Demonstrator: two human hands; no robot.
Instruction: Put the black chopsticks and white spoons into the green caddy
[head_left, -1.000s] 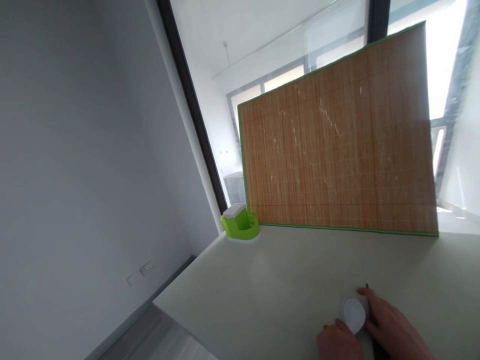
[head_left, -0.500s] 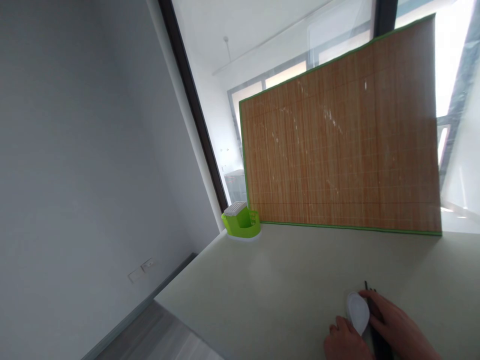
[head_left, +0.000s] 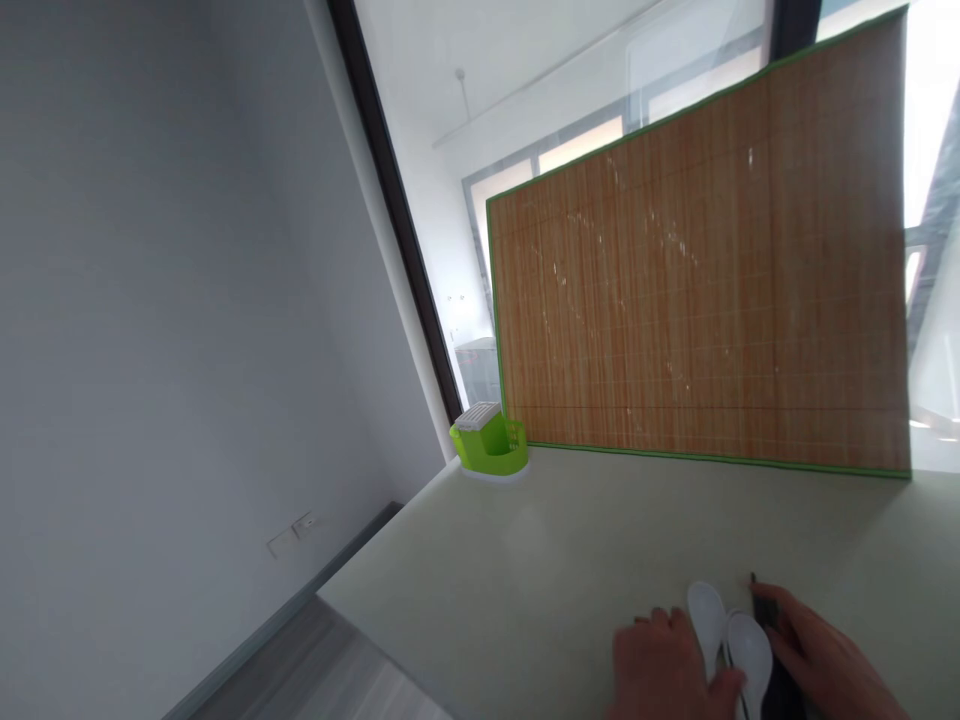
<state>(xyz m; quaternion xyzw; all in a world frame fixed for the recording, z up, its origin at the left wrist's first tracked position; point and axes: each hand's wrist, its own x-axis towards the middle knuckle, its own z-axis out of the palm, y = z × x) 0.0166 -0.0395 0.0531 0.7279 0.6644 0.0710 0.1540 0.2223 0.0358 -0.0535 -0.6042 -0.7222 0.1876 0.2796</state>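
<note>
Two glossy white spoons [head_left: 706,612] [head_left: 750,645] are set side by side at the desk [head_left: 525,580], bowls pointed away (handles partly covered). A dark, elongated item [head_left: 784,685] is held just beside them.

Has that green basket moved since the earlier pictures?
No, the green basket still sits on the table, beside the lower left corner of the bamboo mat.

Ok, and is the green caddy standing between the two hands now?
No, the green caddy stands at the far left corner of the table, well away from both hands.
</note>
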